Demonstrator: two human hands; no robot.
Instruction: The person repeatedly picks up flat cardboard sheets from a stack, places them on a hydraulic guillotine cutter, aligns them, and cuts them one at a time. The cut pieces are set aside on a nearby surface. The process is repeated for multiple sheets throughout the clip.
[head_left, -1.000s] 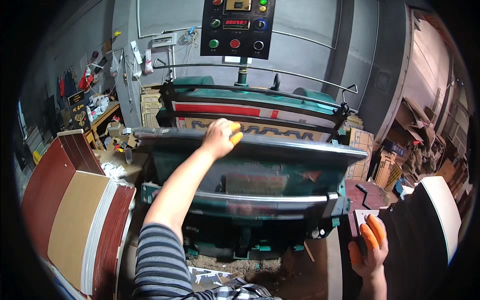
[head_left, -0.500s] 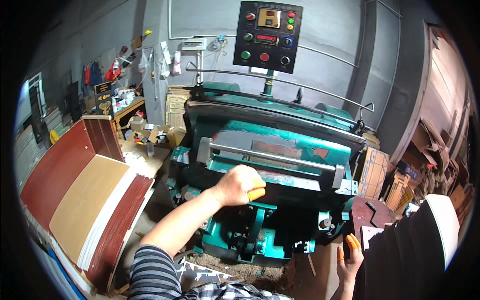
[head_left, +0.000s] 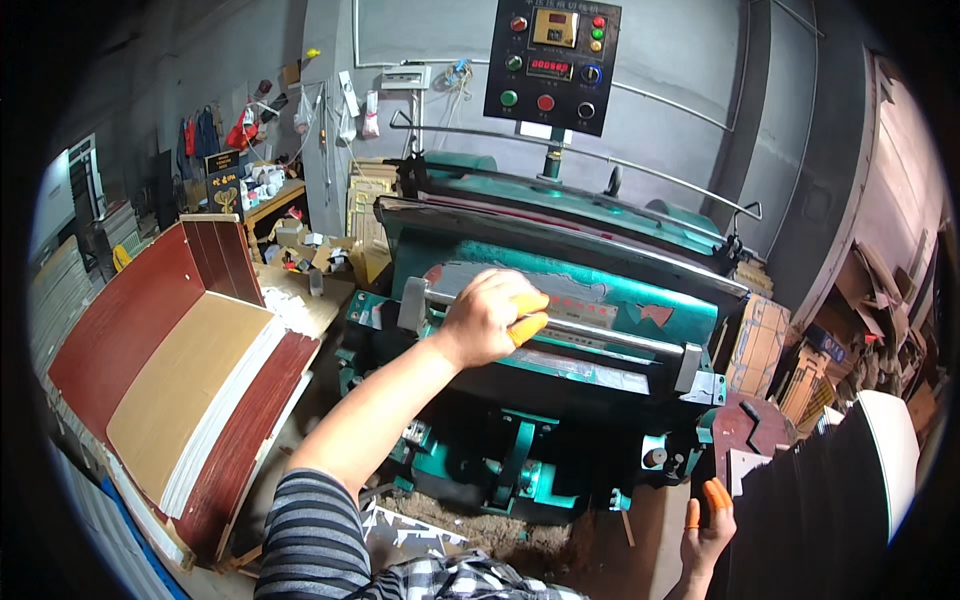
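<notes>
My left hand [head_left: 494, 318], with orange finger cots on its fingertips, is curled closed in front of the metal bar [head_left: 630, 337] of a green press [head_left: 665, 300]. It overlaps the bar in view; I cannot tell whether it touches it, and the inside of the grasp is hidden. My right hand [head_left: 708, 532] is low on the right, finger and thumb in orange cots pointing up and apart, with nothing seen in it. Beside it stands a tall stack of sheets [head_left: 830, 510], dark on the near side with a white top.
A control panel [head_left: 552, 68] with buttons rises behind the press. At left, a reddish-brown wooden stand [head_left: 130, 310] bears tan board [head_left: 190, 390] and white sheets. A brown side table [head_left: 745, 428] adjoins the press at right. Cardboard scraps [head_left: 860, 330] pile up beyond.
My left hand has risen from below the bar to overlap it, still closed. The right hand has hardly moved. The view has shifted slightly, and a reddish strip now shows behind the press's front plate.
</notes>
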